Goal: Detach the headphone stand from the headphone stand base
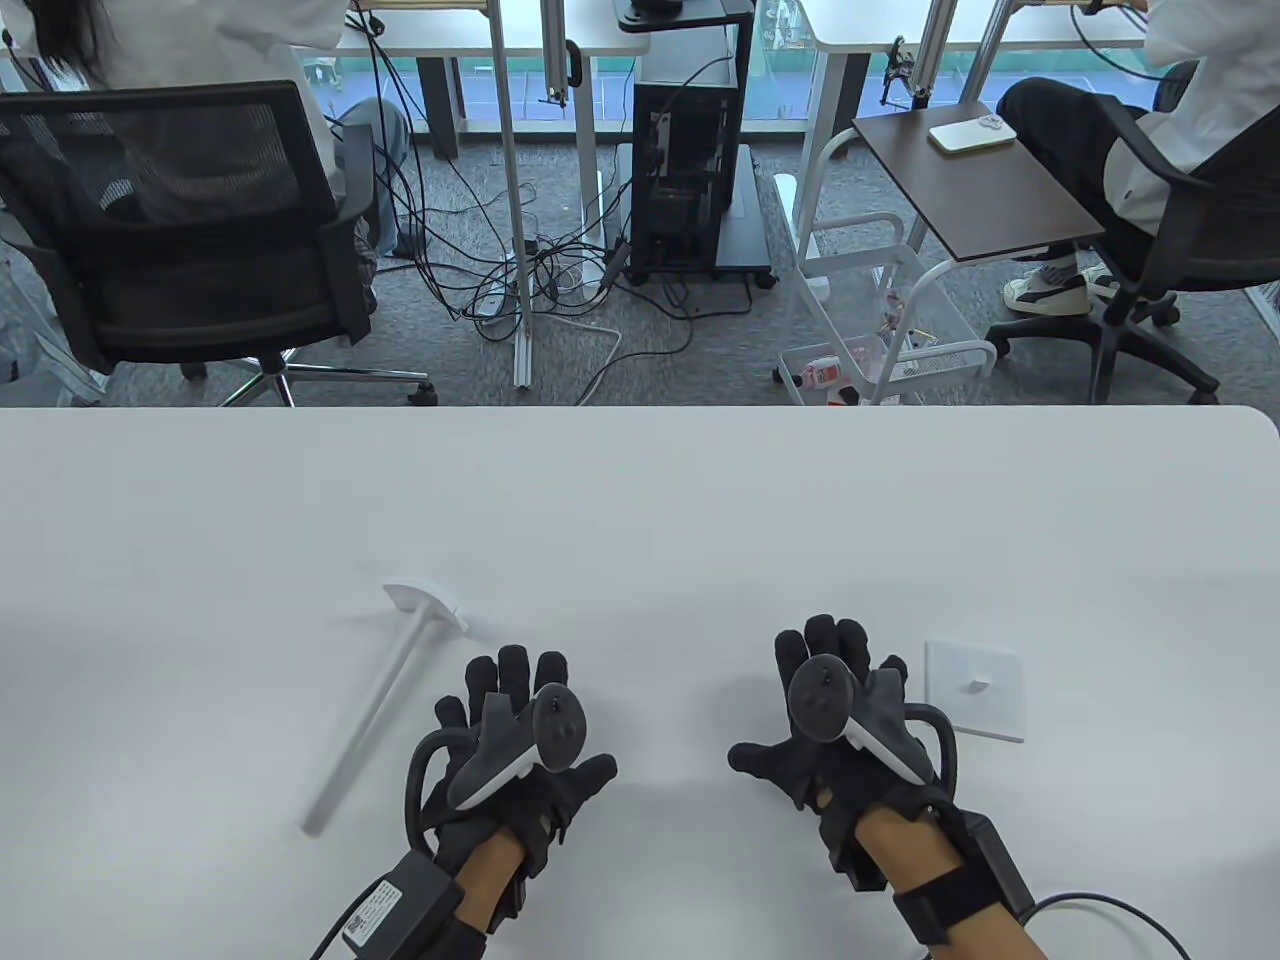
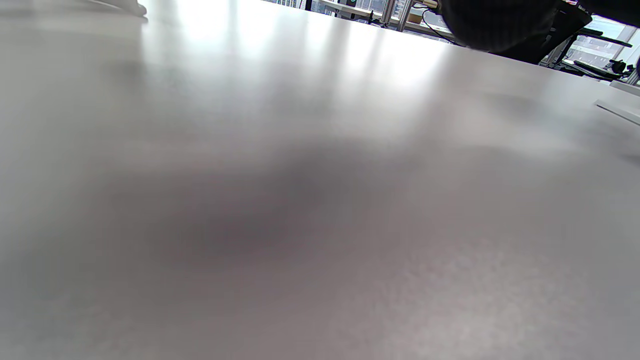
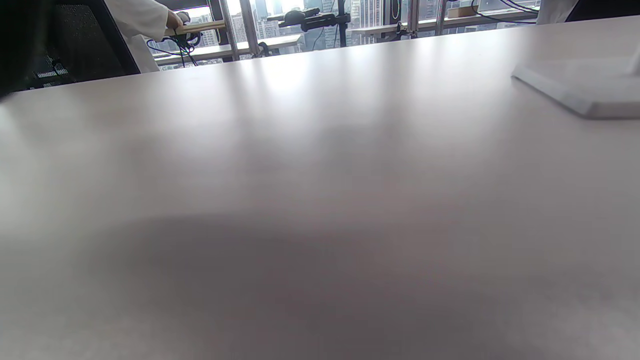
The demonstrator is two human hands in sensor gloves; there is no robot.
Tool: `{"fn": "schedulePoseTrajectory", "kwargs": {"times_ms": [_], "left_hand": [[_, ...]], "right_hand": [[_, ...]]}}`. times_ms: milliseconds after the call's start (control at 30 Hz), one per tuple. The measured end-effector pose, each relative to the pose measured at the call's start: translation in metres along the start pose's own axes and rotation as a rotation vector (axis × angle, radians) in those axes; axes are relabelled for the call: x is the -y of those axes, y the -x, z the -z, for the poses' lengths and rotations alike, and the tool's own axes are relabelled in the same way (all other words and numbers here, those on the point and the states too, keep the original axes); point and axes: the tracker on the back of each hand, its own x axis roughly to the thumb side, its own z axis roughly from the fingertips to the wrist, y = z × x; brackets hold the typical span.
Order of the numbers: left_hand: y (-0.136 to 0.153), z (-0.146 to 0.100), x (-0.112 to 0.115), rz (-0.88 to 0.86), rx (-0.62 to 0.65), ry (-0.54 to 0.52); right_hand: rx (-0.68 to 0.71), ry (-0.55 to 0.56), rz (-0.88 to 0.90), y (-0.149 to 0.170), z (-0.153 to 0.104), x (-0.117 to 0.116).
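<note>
The white headphone stand (image 1: 375, 705), a long rod with a flat top piece, lies on the white table (image 1: 640, 500) left of my left hand. The square white base (image 1: 975, 689) with a short peg lies flat just right of my right hand; its edge also shows in the right wrist view (image 3: 580, 87). The two parts are apart. My left hand (image 1: 520, 740) rests flat on the table, fingers spread, holding nothing. My right hand (image 1: 835, 715) also rests flat with fingers spread, empty. Neither wrist view shows fingers.
The table's far edge (image 1: 640, 408) runs across the middle of the table view. Beyond it are office chairs (image 1: 190, 230), a computer tower (image 1: 685, 170), cables on the floor, a white wire cart (image 1: 880, 330) and seated people.
</note>
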Motion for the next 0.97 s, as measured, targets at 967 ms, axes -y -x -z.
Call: {"fn": "schedulePoseTrajectory", "kwargs": {"times_ms": [967], "left_hand": [[0.001, -0.001, 0.005, -0.002, -0.016, 0.033]], "right_hand": [[-0.033, -0.025, 0.023, 0.013, -0.006, 0.001]]}}
